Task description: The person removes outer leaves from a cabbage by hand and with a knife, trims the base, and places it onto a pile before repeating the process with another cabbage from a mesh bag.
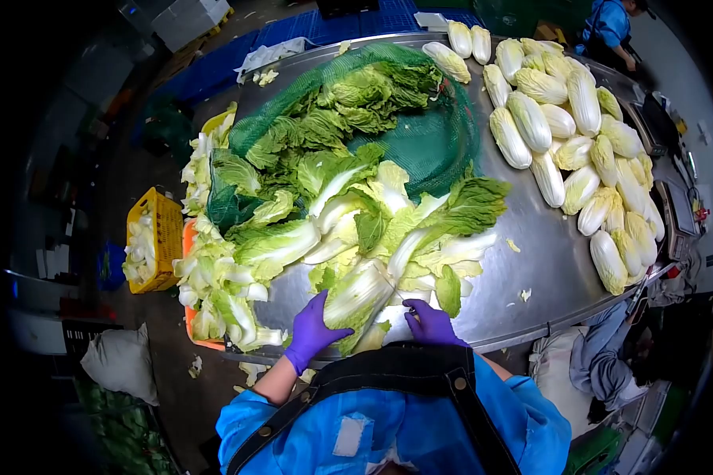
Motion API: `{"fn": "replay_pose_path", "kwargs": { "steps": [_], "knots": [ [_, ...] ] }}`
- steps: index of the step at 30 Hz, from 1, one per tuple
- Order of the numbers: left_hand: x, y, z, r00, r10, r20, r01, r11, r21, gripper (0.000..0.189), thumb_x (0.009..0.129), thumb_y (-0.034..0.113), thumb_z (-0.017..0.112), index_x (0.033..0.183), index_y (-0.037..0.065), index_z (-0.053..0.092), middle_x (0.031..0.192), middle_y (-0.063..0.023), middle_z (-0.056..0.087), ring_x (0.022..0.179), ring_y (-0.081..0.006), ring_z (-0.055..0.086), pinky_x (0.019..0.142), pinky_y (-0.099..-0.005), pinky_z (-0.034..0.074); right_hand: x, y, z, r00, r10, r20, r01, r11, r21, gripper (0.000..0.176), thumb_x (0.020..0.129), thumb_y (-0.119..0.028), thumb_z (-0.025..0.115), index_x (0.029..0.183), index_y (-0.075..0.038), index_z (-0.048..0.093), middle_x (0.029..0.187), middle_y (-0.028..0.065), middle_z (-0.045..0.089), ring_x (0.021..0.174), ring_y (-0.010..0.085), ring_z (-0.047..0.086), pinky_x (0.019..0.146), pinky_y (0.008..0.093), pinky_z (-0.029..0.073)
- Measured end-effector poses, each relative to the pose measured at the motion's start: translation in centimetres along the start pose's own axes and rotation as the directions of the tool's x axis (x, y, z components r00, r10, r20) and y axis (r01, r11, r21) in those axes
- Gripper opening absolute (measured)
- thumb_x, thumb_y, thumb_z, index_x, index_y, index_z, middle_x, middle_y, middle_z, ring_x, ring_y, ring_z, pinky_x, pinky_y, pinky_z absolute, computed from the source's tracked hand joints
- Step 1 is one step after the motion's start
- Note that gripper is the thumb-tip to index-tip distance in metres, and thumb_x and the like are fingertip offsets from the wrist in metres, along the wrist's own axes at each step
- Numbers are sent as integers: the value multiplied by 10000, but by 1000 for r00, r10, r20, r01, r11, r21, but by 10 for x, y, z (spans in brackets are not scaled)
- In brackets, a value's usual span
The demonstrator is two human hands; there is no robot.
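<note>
At the table's front edge, my left hand (315,328) in a purple glove grips the near end of a napa cabbage (358,294), thumb on one side and fingers on the other. In my right hand (431,323), also gloved, is a small knife (394,290) whose thin blade reaches to the base of that cabbage. Its handle is mostly hidden by my fingers. Just beyond both hands lie loose green and white cabbage leaves (408,241). An open green mesh bag (451,142) holds more leafy green cabbage (337,115).
Trimmed napa cabbages (562,123) are piled on the right of the metal table (523,273). Leaf scraps (222,289) heap over an orange crate (190,321) at the left edge. A yellow crate (165,237) stands on the floor. Another person (608,28) is at the far right.
</note>
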State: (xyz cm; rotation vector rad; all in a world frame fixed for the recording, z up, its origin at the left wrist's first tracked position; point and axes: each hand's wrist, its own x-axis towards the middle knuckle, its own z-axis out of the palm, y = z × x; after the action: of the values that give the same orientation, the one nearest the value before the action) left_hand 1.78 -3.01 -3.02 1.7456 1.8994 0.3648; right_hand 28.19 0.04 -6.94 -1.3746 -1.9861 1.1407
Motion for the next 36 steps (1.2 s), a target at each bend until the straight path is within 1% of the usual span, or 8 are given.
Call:
{"fn": "replay_pose_path", "kwargs": {
  "steps": [8,11,19,28,31,34,35,36],
  "knots": [
    [2,2,4,1000,27,-8,-27,999,31,923,523,415,790,1229,-21,386,1140,-231,508,1033,-347,519,888,-387,420,4,-1,9,999,49,3,-49,999,-25,271,826,-191,518,1049,-40,487,834,163,619,753,326,616,646,410,488],
    [2,6,4,1000,24,4,-24,999,44,922,528,413,787,1234,-19,380,1147,-233,503,1036,-354,512,891,-391,416,5,6,13,1000,2,-26,-4,997,-81,214,817,-176,516,976,-42,464,835,162,574,634,330,581,563,433,458],
    [4,16,13,998,58,1,-58,988,142,905,539,401,787,1226,-29,384,1146,-245,492,1034,-379,500,889,-408,415,23,-12,-16,946,162,280,-119,979,-163,207,814,-145,481,944,6,423,695,195,558,610,366,561,532,454,440],
    [3,3,14,992,126,1,-124,975,183,885,555,399,778,1234,-14,389,1204,-225,461,1039,-370,488,890,-417,408,53,61,30,994,-84,65,103,913,-396,244,782,-136,486,962,25,446,649,164,557,583,325,558,517,408,451],
    [-2,-39,5,999,-46,1,43,921,-387,758,534,283,827,1147,-10,491,1068,-133,572,976,-221,553,869,-339,435,55,63,16,980,-49,191,98,962,-255,239,790,-158,488,960,9,463,654,166,559,606,323,568,536,409,456],
    [-7,-65,-12,991,-79,109,130,768,-627,723,540,202,822,1151,1,491,1053,-80,576,951,-179,553,853,-320,446,59,30,-17,978,-88,191,126,972,-198,183,787,-180,517,911,-45,509,670,163,581,617,317,584,552,413,459],
    [-13,-65,-12,986,-126,113,168,632,-756,721,536,165,816,1158,7,487,1065,-70,570,957,-175,550,855,-320,443,62,11,-32,979,-129,159,156,973,-171,166,782,-183,538,894,-61,523,661,145,588,604,301,590,560,409,459],
    [-14,-63,-10,978,-166,123,188,467,-864,722,532,128,809,1165,13,482,1077,-60,564,964,-171,547,857,-320,440,65,-21,-58,973,50,227,-49,999,-9,157,790,-203,556,870,-69,531,645,123,588,588,264,590,548,378,460]
  ]
}}
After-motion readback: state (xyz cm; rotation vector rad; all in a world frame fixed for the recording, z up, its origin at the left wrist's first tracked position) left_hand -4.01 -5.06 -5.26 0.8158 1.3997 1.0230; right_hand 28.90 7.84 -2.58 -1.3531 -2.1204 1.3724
